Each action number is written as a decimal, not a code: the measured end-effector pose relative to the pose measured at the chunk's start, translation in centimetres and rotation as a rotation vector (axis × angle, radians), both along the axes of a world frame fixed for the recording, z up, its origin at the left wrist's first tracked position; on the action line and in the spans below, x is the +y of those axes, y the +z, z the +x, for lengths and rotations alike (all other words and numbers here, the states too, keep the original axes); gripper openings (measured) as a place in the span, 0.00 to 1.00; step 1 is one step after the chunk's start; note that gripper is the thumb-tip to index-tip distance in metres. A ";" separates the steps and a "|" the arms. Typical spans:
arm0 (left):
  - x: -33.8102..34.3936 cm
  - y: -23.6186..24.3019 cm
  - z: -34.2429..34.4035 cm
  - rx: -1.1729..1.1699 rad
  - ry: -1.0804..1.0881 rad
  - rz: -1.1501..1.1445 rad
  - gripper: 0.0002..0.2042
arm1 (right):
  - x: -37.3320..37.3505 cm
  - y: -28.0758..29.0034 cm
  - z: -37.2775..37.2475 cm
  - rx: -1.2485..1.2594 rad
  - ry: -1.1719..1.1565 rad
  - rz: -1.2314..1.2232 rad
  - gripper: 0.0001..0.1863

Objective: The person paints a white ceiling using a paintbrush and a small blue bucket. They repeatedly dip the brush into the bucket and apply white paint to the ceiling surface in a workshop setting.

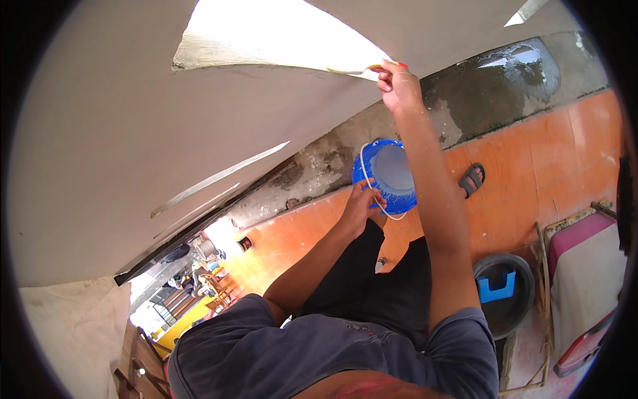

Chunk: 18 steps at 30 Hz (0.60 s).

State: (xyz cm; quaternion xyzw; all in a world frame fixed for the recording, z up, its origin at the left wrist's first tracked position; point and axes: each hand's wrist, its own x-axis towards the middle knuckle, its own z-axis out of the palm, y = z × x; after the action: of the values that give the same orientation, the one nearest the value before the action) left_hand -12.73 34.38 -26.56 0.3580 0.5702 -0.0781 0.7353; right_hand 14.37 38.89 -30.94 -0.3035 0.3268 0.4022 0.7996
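Note:
My right hand (397, 86) is raised to the edge of a bright white opening (279, 36) in the grey wall (113, 133), pinching a thin pale yellow tool (355, 69) with a red end, perhaps a brush. My left hand (365, 196) grips the near-left rim of a blue bucket (361, 166) with a thin white handle. Pale, milky liquid fills much of the bucket, and white splashes mark its inside. My right forearm passes in front of the bucket's right side.
Orange tiles (505, 163) border a damp concrete strip (485, 93). My sandalled foot (472, 181) stands there. At right are a black tub (505, 312) holding a blue object (495, 286) and a folded pink-and-beige chair or cot (581, 266). Wooden furniture (143, 359) and clutter lie lower left.

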 end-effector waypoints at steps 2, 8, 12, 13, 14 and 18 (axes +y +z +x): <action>0.1 -0.2 0.0 0.010 0.003 0.001 0.20 | -1.4 -3.3 0.2 -0.041 -0.003 -0.029 0.04; 0.8 -0.9 0.5 -0.005 -0.033 0.002 0.25 | -1.5 0.5 -0.2 -0.040 -0.029 0.261 0.08; 0.7 -0.6 0.8 -0.013 -0.027 -0.006 0.24 | 1.9 5.4 -0.5 0.013 -0.014 0.354 0.08; 0.6 -0.5 0.8 -0.002 -0.028 -0.001 0.23 | 2.4 5.3 -0.5 -0.025 -0.013 0.440 0.08; 0.5 -0.4 0.8 0.002 -0.030 0.005 0.22 | 2.8 4.7 -0.4 0.034 -0.010 0.358 0.07; 0.6 -0.5 0.8 -0.001 -0.030 0.016 0.20 | 2.9 -1.8 0.1 0.051 -0.019 0.185 0.04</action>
State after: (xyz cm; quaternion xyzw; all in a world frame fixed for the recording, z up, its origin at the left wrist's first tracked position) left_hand -11.94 34.94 -27.06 0.3722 0.5649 -0.0844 0.7316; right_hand 14.51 41.77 -32.77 -0.2147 0.3114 0.4307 0.8194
